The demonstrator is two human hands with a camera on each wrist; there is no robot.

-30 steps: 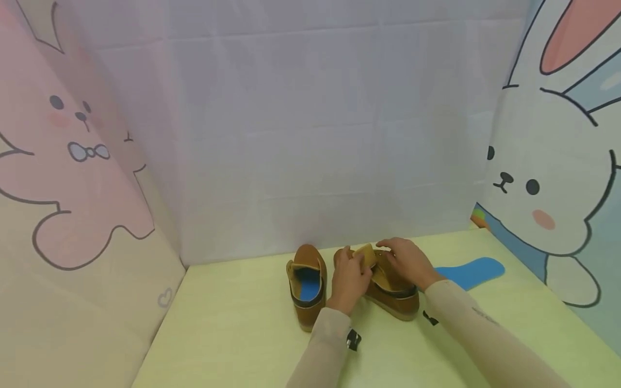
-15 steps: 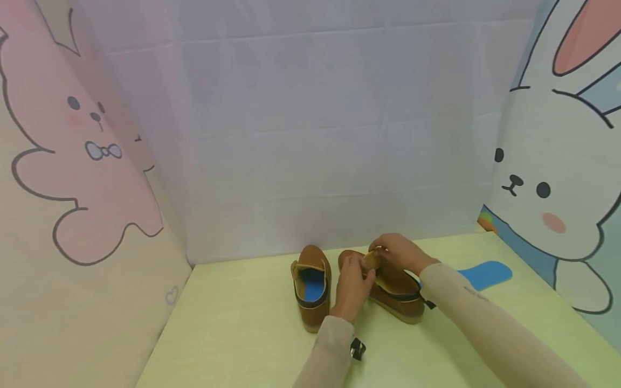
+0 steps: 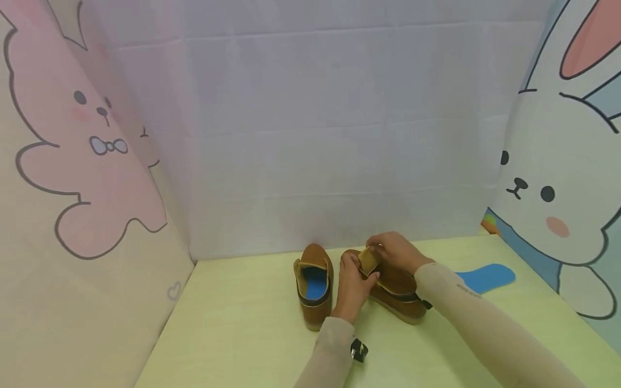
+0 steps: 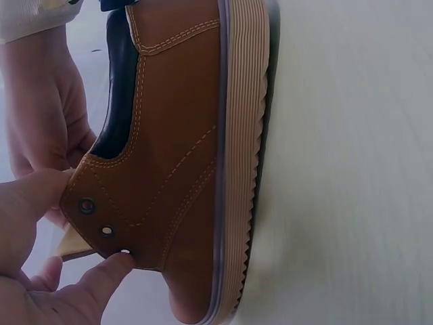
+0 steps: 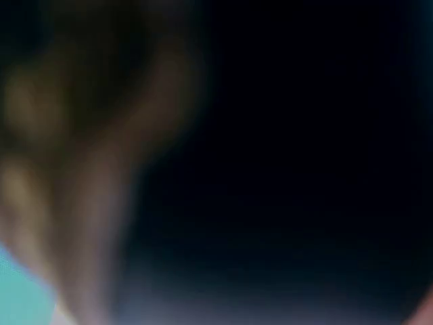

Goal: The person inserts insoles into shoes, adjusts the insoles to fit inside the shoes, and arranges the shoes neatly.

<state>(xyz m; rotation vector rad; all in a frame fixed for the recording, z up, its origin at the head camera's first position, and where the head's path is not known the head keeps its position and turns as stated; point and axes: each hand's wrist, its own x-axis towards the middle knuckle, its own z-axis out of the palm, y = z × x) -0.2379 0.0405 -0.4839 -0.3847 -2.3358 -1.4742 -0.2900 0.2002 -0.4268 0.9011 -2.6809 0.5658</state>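
In the head view, a brown leather shoe (image 3: 400, 307) lies at a slant on the table beneath both hands. My left hand (image 3: 351, 288) grips its near eyelet flap. In the left wrist view, the thumb and a finger of that hand hold the edge of the flap (image 4: 101, 213), which has metal eyelets and no lace. Between the hands the tan tongue (image 3: 368, 261) sticks up. My right hand (image 3: 395, 250) has bent fingers at the upper edge of the tongue and shoe opening; its fingertips are partly hidden. The right wrist view is dark and blurred.
A matching brown shoe (image 3: 312, 318) with a blue insole (image 3: 315, 283) inside stands upright just left of the hands. Behind the right forearm, another blue insole (image 3: 490, 276) lies flat on the pale yellow table (image 3: 233, 323). A white cloth wall (image 3: 291, 161) closes off the back.
My right hand has moved left and closed in on the tongue. The tongue bent over briefly and now stands up again. My left hand has stayed at the flap. The head view has shifted slightly.
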